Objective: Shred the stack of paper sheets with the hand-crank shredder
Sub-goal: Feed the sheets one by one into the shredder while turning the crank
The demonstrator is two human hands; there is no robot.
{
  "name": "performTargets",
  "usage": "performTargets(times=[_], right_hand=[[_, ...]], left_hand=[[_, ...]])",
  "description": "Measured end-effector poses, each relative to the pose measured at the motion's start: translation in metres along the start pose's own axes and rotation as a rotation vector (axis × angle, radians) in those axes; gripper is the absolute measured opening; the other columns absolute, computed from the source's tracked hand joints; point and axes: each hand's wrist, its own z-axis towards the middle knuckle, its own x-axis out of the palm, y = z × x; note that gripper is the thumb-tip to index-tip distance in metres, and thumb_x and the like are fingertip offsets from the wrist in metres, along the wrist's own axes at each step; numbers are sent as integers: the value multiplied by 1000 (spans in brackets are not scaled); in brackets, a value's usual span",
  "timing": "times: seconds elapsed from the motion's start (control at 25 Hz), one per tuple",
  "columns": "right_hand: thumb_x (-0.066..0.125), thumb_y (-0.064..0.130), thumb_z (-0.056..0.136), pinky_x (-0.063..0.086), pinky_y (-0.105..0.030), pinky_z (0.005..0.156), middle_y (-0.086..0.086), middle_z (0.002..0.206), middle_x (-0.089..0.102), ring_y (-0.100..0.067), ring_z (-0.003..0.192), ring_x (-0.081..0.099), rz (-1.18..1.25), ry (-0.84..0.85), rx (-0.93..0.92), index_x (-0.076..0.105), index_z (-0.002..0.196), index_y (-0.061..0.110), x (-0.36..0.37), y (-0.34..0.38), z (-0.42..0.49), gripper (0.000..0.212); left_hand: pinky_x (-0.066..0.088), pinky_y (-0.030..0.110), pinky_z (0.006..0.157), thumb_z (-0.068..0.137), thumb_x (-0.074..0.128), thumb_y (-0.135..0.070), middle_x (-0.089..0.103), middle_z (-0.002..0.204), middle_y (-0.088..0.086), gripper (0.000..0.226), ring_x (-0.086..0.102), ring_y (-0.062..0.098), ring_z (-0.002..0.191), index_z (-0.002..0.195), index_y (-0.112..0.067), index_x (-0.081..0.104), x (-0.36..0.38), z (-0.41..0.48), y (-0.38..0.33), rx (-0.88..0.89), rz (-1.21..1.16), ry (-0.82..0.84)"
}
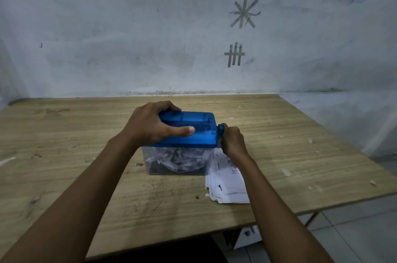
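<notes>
A hand-crank shredder (199, 131) with a blue top stands on the middle of the wooden table (86, 133). Its clear bin (178, 160) below holds crumpled white paper shreds. My left hand (150, 125) grips the left end of the blue top, thumb lying along its near side and fingers over the far edge. My right hand (233, 140) is curled round the crank handle (221, 127) on the shredder's right side, and most of the handle is hidden. A stack of printed paper sheets (227, 185) lies flat on the table just right of the bin, partly under my right wrist.
Small paper scraps (285, 171) are scattered over the right part of the table. A grey-white wall (129, 37) with tape marks rises behind the table's far edge. The table's right edge drops to a tiled floor (354, 230).
</notes>
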Motion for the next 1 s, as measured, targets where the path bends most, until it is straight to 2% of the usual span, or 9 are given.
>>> performTargets(times=[0.2, 0.32, 0.4, 0.48, 0.52, 0.6, 0.76, 0.88, 1.0], right_hand=[[39, 39, 104, 43, -33, 62, -8, 66, 66, -24, 62, 62, -84, 38, -102, 62, 72, -1, -19, -10, -31, 56], [38, 52, 103, 51, -36, 72, -6, 76, 70, -24, 75, 67, -208, -30, -96, 64, 78, 9, -32, -26, -34, 56], [42, 73, 89, 51, -40, 81, -6, 88, 67, -29, 89, 63, -437, -85, 38, 60, 81, 14, -40, -43, -31, 63], [45, 94, 63, 51, -43, 89, -10, 108, 63, -33, 103, 60, -562, 0, 160, 58, 92, 14, -42, -53, -32, 86], [51, 95, 56, 50, -43, 92, -8, 116, 59, -33, 109, 58, -581, 45, 184, 58, 99, 15, -41, -55, -32, 90], [70, 83, 58, 49, -42, 93, -4, 119, 55, -30, 114, 55, -576, 69, 165, 57, 105, 17, -38, -53, -37, 82], [90, 52, 62, 54, -38, 77, 2, 94, 66, -22, 90, 65, -385, -51, 76, 59, 93, 16, -34, -52, -39, 57], [89, 26, 72, 50, -30, 65, -2, 83, 68, -22, 81, 66, -293, -160, 19, 63, 83, 12, -34, -52, -37, 31], [83, 17, 77, 46, -28, 61, -2, 68, 66, -22, 73, 66, -275, -181, -16, 63, 68, 11, -37, -51, -35, 23]], left_hand=[[56, 38, 90, 46, 61, -96, 67, 106, -19, 89, 64, 6, 96, 115, -39, 68, 1, -1, -1, 2, 12, -6], [55, 38, 91, 48, 61, -96, 67, 108, -18, 89, 64, 7, 97, 117, -40, 67, -2, -4, 2, 14, 34, 4], [55, 38, 91, 47, 62, -95, 66, 109, -19, 89, 64, 6, 98, 117, -40, 67, -5, -4, 3, 14, 21, 26], [56, 37, 91, 45, 63, -95, 66, 110, -19, 91, 64, 6, 98, 117, -40, 67, -7, -2, 3, 7, -1, 45], [56, 37, 91, 43, 63, -96, 66, 110, -19, 92, 64, 5, 98, 116, -40, 67, -8, -1, 3, 2, -8, 55], [56, 35, 91, 39, 63, -98, 66, 110, -19, 96, 64, 5, 98, 115, -40, 67, -10, 1, 2, -9, -17, 77], [54, 30, 89, 37, 63, -98, 65, 110, -18, 101, 64, 5, 99, 117, -37, 67, -19, -3, 8, -29, -29, 82], [53, 30, 89, 39, 62, -98, 64, 112, -17, 99, 63, 6, 100, 119, -39, 65, -18, -7, 10, -27, -34, 74], [52, 29, 86, 45, 61, -94, 65, 112, -16, 93, 63, 7, 99, 120, -39, 64, -16, -9, 9, -24, -22, 37]])
